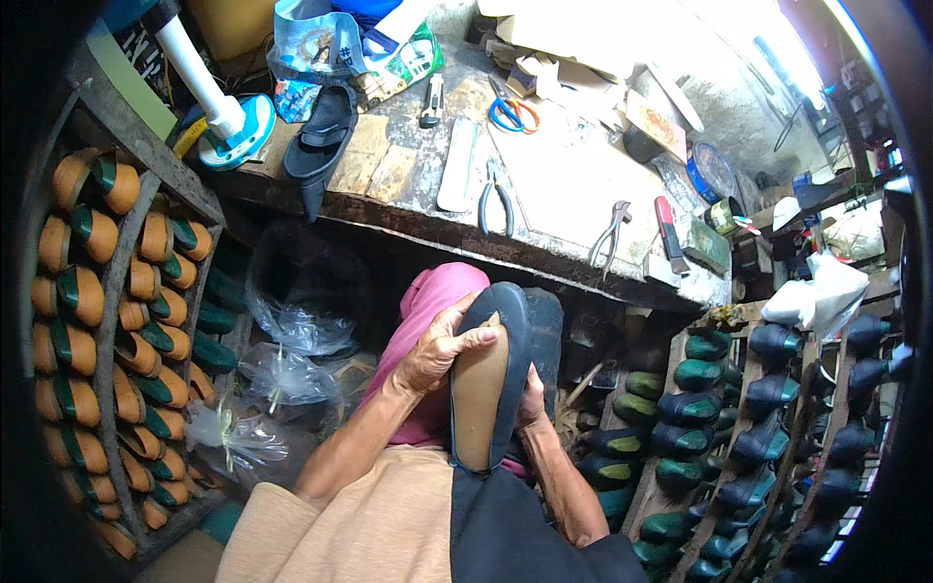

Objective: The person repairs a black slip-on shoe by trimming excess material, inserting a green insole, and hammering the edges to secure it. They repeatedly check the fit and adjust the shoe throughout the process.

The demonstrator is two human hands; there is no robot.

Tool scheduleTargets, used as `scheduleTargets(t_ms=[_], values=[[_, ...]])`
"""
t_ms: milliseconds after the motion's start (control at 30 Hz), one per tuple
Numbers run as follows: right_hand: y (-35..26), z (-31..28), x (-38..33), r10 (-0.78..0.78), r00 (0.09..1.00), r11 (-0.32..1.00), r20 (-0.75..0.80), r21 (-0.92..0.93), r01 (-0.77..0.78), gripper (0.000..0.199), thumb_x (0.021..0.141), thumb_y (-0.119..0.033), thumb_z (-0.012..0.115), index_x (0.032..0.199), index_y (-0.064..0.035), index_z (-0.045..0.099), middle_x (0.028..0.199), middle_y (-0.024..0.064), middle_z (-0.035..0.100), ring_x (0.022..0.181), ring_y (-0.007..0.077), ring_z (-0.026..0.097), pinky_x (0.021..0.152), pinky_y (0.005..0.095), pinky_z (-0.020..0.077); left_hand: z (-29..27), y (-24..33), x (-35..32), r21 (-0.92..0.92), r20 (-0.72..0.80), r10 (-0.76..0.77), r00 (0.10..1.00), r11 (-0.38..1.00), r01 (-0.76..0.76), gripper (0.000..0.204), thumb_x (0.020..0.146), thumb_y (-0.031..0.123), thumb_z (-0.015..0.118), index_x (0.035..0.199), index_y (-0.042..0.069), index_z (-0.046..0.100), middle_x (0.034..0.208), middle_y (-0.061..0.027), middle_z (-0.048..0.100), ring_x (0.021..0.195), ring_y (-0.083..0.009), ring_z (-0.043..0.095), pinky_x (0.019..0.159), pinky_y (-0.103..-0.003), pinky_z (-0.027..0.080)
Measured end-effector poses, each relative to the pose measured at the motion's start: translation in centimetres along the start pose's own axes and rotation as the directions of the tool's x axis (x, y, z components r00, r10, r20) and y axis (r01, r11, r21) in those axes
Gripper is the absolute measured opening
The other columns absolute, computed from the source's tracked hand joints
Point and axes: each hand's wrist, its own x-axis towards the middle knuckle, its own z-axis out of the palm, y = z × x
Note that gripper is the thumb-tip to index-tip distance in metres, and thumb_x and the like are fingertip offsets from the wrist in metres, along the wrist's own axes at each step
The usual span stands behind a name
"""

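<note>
A shoe (479, 398) with a dark upper lies lengthwise over my lap, its tan, flat underside facing up and a dark border folded around it. My left hand (433, 352) grips the shoe's far left side, the thumb pressed across the tan surface near a small worn or torn spot. Around the right edge closes my right hand (532, 402), partly hidden by the shoe. Beneath my left forearm a pink cloth (413, 325) is draped over my leg.
Ahead stands a worn workbench (379, 209) carrying a dark shoe (324, 136), pliers (496, 199), pincers (610, 238), orange-handled scissors (510, 109) and a cutter (432, 100). Racks of orange shoes (83, 291) flank me at left, green shoe lasts (695, 408) at right. Plastic bags (287, 374) lie low left.
</note>
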Motion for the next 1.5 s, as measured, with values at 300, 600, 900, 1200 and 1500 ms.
scheduleTargets(t_ms=[300, 600, 900, 1200, 1500], values=[[-6.8, 2.0, 1.5, -0.623, 0.782, 0.482, -0.021, -0.798, 0.362, 0.029, 0.112, -0.001, 0.059, 0.139, 0.0057, 0.064, 0.124, 0.0113, 0.078, 0.106, 0.0168, 0.073, 0.092, 0.0316, 0.0595, -0.4, 1.1, 2.3, 0.487, 0.030, 0.131, 0.991, 0.864, -0.129, 0.079, 0.096, 0.021, 0.091, 0.162, 0.000, 0.054, 0.146, -0.0105, 0.070, 0.135, -0.0172, 0.063, 0.120, -0.034, 0.048], [-27.7, -6.8, 7.6, -0.854, 0.426, -0.396, 0.299, -0.904, -0.160, 0.040, 0.099, -0.013, 0.069, 0.134, 0.0065, 0.065, 0.118, 0.0318, 0.072, 0.109, 0.0506, 0.069, 0.100, 0.0553, 0.0561, -3.4, -2.7, 4.8, 0.406, 0.030, 0.028, 0.999, 0.913, -0.037, 0.079, 0.098, 0.030, 0.090, 0.161, -0.001, 0.053, 0.142, -0.0075, 0.070, 0.130, -0.0148, 0.065, 0.117, -0.032, 0.049], [-34.4, -16.9, 13.8, -0.849, 0.518, -0.421, 0.104, -0.725, -0.545, 0.032, 0.102, -0.019, 0.064, 0.118, 0.0073, 0.071, 0.115, 0.0351, 0.071, 0.109, 0.0516, 0.071, 0.096, 0.0596, 0.0584, -4.2, -2.6, 4.8, 0.366, 0.008, 0.094, 0.996, 0.926, -0.091, 0.070, 0.107, 0.041, 0.080, 0.160, 0.001, 0.057, 0.146, -0.0094, 0.069, 0.132, -0.0173, 0.064, 0.116, -0.034, 0.050], [-36.4, -15.0, 12.3, -0.824, 0.510, -0.431, 0.248, -0.858, -0.279, 0.056, 0.085, -0.019, 0.079, 0.131, 0.0083, 0.065, 0.111, 0.0309, 0.070, 0.107, 0.0473, 0.071, 0.097, 0.0557, 0.0578, -3.2, -2.3, 5.0, 0.314, 0.063, 0.067, 0.996, 0.946, -0.083, 0.071, 0.111, 0.040, 0.074, 0.169, 0.008, 0.050, 0.149, -0.0084, 0.068, 0.134, -0.0149, 0.062, 0.120, -0.032, 0.046], [-24.9, -1.5, 3.4, -0.791, 0.609, 0.610, -0.060, -0.155, 0.777, 0.051, 0.087, -0.010, 0.062, 0.136, 0.0055, 0.062, 0.104, 0.0070, 0.058, 0.078, 0.0166, 0.057, 0.076, 0.0306, 0.0495, 0.2, 1.4, 5.9, 0.708, 0.107, -0.117, 0.987, 0.706, 0.007, 0.078, 0.103, 0.046, 0.081, 0.161, 0.002, 0.052, 0.144, -0.0100, 0.067, 0.133, -0.0171, 0.060, 0.120, -0.034, 0.044]])
